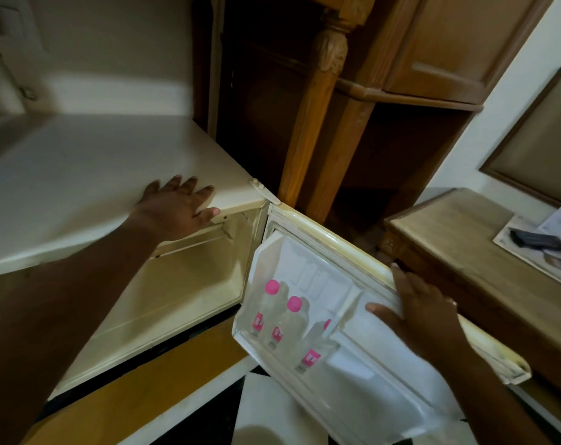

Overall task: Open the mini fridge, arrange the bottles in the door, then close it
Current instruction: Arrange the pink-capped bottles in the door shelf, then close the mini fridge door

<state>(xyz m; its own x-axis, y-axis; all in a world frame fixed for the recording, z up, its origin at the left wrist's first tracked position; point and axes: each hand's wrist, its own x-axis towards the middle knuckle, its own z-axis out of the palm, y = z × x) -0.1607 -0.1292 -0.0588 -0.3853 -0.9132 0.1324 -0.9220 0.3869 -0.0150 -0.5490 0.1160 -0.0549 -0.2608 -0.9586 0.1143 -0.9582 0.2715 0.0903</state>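
The cream mini fridge (89, 175) stands open, its inside bare. My left hand (179, 207) lies flat on the front edge of its top, fingers spread. The fridge door (346, 252) is swung out to the right. My right hand (414, 303) grips the door's upper edge, thumb on the inner lining. Three clear bottles with pink caps and pink labels stand in the door's lower shelf: one at the left (266, 306), one in the middle (287, 322) and one at the right (317, 348), whose cap is partly hidden by a door ridge.
A carved wooden cabinet (330, 101) rises right behind the fridge and door. To the right stands a low wooden table (459, 245) with papers and a dark object (536, 239). A framed panel (536, 136) leans on the wall. Tiled floor (266, 409) shows below the door.
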